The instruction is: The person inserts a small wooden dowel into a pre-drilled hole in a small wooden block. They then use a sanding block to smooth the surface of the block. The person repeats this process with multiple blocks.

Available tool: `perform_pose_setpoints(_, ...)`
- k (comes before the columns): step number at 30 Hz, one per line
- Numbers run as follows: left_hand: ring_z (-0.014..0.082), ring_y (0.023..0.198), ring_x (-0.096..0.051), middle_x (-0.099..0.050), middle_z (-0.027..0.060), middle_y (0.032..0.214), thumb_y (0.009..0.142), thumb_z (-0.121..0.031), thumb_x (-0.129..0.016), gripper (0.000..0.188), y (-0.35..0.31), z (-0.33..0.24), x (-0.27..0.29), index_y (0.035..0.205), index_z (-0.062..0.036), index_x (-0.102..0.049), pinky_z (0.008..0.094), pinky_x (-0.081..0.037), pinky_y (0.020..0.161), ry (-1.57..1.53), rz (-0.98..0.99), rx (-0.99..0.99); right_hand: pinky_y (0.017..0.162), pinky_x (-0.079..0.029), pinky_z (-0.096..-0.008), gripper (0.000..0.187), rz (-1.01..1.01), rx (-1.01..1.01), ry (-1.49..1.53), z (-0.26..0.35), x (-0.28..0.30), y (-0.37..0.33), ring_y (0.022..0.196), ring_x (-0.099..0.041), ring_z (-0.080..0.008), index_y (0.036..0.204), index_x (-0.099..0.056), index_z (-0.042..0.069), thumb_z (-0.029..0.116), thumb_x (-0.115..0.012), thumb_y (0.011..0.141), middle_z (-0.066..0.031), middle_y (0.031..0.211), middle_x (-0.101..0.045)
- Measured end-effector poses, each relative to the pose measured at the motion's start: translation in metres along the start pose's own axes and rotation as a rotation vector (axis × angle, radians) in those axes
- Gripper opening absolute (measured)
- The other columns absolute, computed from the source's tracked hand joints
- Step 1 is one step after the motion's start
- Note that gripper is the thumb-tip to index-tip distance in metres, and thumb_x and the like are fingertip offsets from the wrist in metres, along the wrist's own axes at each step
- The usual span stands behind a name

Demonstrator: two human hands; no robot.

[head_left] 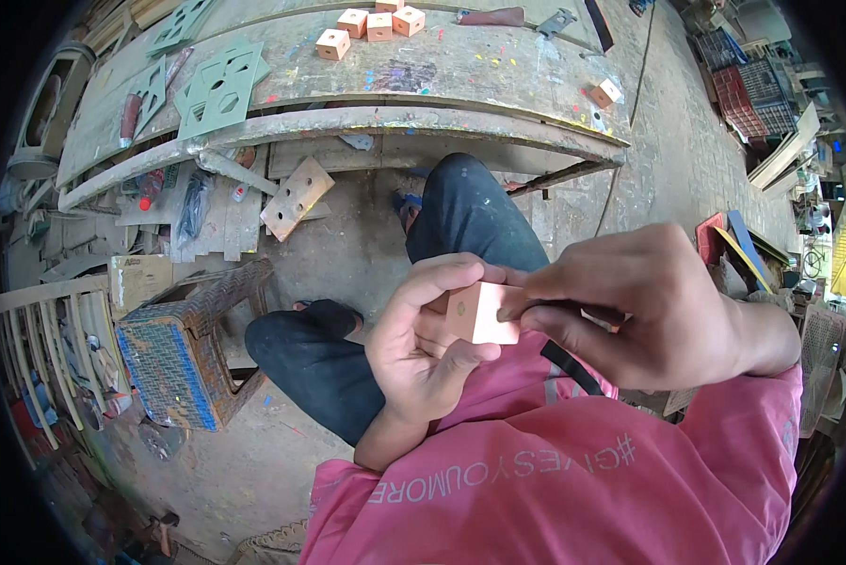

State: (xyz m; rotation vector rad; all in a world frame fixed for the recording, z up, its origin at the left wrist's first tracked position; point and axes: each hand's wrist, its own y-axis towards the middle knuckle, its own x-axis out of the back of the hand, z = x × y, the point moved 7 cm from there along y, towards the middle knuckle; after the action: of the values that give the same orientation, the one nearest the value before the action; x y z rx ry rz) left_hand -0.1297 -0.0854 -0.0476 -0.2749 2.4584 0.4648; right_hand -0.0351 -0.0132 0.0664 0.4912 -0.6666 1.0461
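My left hand (pixel 409 339) is wrapped round a small pale wooden cube (pixel 468 316) in front of my chest, with its thumb along the lower edge. Round holes show in two of the cube's faces. Against the hole in the right-hand face, my right hand (pixel 644 306) is closed in a pinch. A thin dark thing shows between its fingers; its kind is hidden by them. Just below that hand a black strip (pixel 573 367) lies across my pink shirt, and I cannot tell what it belongs to.
Ahead stands a paint-spotted workbench (pixel 282 89) with several wooden cubes (pixel 378 26), a lone cube (pixel 605 92) near its right end, and green cut-out templates (pixel 220 89). A holed board (pixel 297 198) leans below. A woven stool (pixel 173 348) stands at left.
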Motion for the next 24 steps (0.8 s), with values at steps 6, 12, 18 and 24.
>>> perform_pose_setpoints(6, 0.0302, 0.118, -0.051, -0.048, 0.0216, 0.121, 0.088, -0.011, -0.062, 0.041, 0.005, 0.005, -0.006, 0.120, 0.0086, -0.046, 0.0441, -0.041, 0.101, -0.228, 0.017, 0.036, 0.052, -0.027, -0.0176, 0.044, -0.156, -0.334, 0.353, -0.028, 0.001, -0.006, 0.062, -0.038, -0.0009, 0.113, -0.051, 0.001, 0.007, -0.075, 0.076, 0.0049, 0.076, -0.047)
perform_pose_setpoints(12, 0.0332, 0.119, -0.049, -0.046, 0.0236, 0.124, 0.089, -0.009, -0.060, 0.044, 0.005, 0.008, -0.003, 0.124, 0.0076, -0.040, 0.0441, -0.040, 0.101, -0.154, -0.017, 0.004, 0.053, -0.025, -0.0184, 0.052, -0.558, -0.265, 0.340, -0.037, -0.015, 0.004, 0.062, -0.032, -0.0027, 0.117, -0.047, 0.001, 0.002, -0.075, 0.074, 0.0057, 0.072, -0.038)
perform_pose_setpoints(18, 0.0340, 0.121, -0.048, -0.045, 0.0231, 0.126, 0.089, -0.009, -0.060, 0.045, 0.005, 0.006, -0.003, 0.126, 0.0060, -0.039, 0.0459, -0.038, 0.104, -0.255, 0.014, 0.035, 0.054, -0.031, -0.0171, 0.029, -0.702, -0.317, 0.575, -0.044, -0.006, -0.005, 0.062, -0.038, -0.0021, 0.111, -0.050, -0.003, 0.007, -0.063, 0.087, 0.0039, 0.075, -0.042)
perform_pose_setpoints(24, 0.0352, 0.122, -0.047, -0.044, 0.0240, 0.129, 0.091, -0.010, -0.058, 0.044, 0.006, 0.005, 0.001, 0.127, 0.0062, -0.038, 0.0469, -0.035, 0.106, -0.269, 0.020, 0.017, 0.065, -0.033, -0.0176, 0.024, -0.678, -0.394, 0.687, -0.047, -0.010, -0.015, 0.072, -0.039, -0.0033, 0.106, -0.052, -0.004, 0.005, -0.065, 0.087, 0.0042, 0.078, -0.043)
